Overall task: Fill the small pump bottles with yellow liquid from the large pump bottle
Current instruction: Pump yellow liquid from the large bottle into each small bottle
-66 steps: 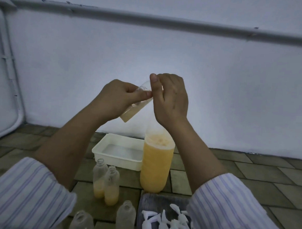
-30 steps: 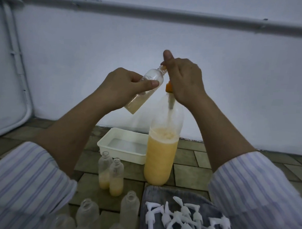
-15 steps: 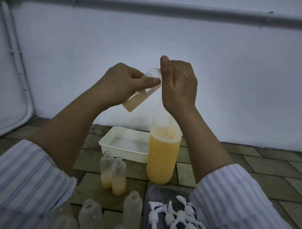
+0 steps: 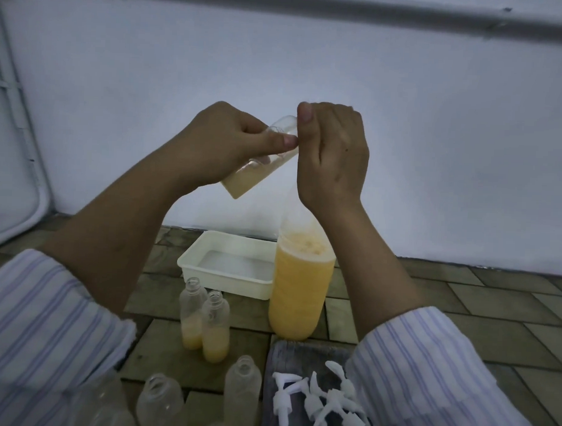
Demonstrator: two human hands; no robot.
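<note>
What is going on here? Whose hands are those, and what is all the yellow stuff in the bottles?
The camera sits on a person's head and looks down, so you see that person's own two hands and striped sleeves. The left hand holds a small bottle, tilted, with some yellow liquid in it. The right hand is at the top of the large bottle, which stands on the brick floor and holds much yellow liquid. Its pump is hidden behind the hand. On the floor nearby are two partly filled small bottles, some empty bottles, a white tray, and a pile of white pump tops on a dark board.
</note>
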